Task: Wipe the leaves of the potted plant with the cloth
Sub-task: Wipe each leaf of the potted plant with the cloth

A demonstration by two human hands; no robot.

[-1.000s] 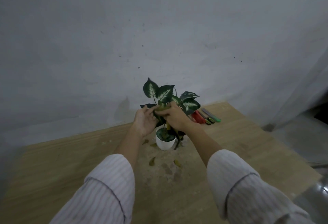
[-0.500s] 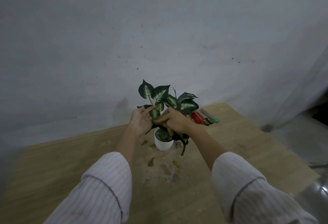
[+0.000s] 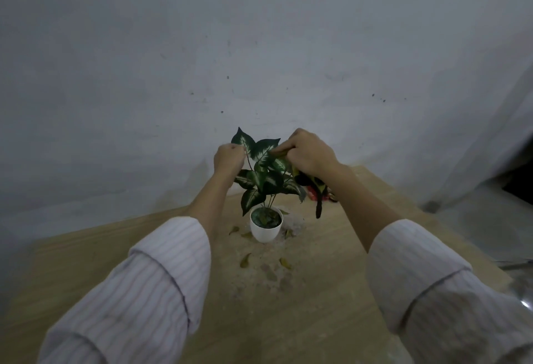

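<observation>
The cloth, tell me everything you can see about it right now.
The cloth is dark with yellowish patches and looks soft and limp. The right hand grips its upper part, bunched against a top leaf of the plant. The rest hangs under the wrist, with one narrow dark strip dangling toward the table without clearly touching it. Dim light hides its weave and full shape.

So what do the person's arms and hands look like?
Both arms wear loose, pale sleeves with thin stripes, pushed up so the forearms are bare. The left sleeve and right sleeve each end in a folded cuff. The left hand and right hand are bare: no gloves, rings or watch show.
</observation>
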